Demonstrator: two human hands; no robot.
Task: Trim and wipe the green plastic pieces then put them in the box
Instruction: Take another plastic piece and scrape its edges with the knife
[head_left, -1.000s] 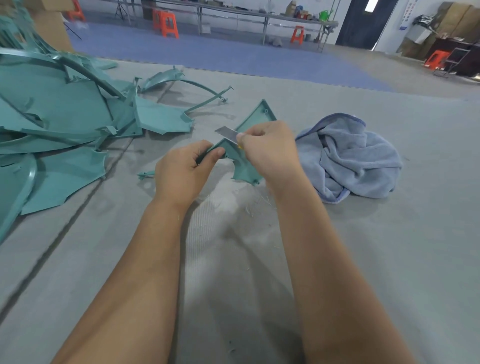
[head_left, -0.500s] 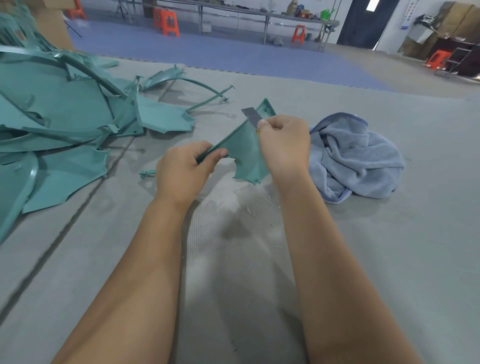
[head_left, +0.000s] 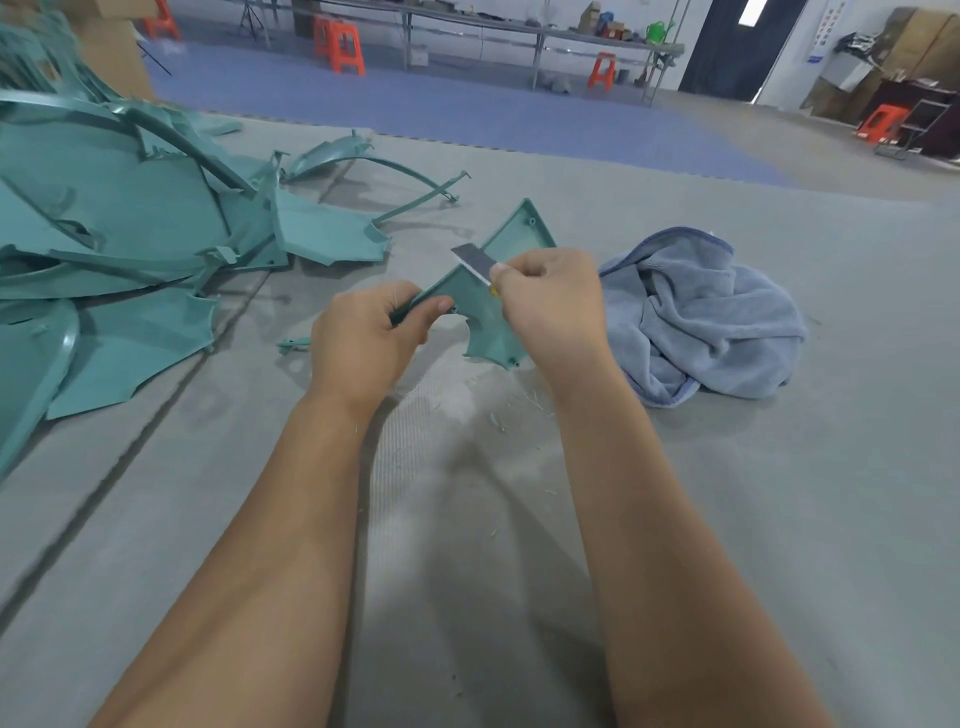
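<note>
Grey matting (head_left: 727, 519) covers the floor where we work, and beyond it lies a blue floor area (head_left: 467, 109) with orange stools (head_left: 340, 47) and a long table (head_left: 519, 31) near the far wall.

Our left hand (head_left: 363, 343) grips the narrow lower-left end of a green plastic piece (head_left: 480, 312), with the thumb pressed on top and the other fingers curled below it. We hold this piece in the air, a little above the matting, between the two hands; its wide corner points up and away from us. Our right hand (head_left: 550, 306) pinches a small flat blade (head_left: 472, 262) between thumb and curled fingers, and the blade lies against the upper edge of the piece. A little yellow part shows just below the thumb.

On the left, a big pile of green plastic pieces (head_left: 130, 234) rests on the matting, well apart from the hands. One small green scrap (head_left: 293, 343) lies just beside the left hand. To the right of the right hand, a crumpled blue-grey towel (head_left: 701, 317) lies on the matting. Thin pale shavings (head_left: 498, 415) are scattered on the matting below the held piece.
</note>
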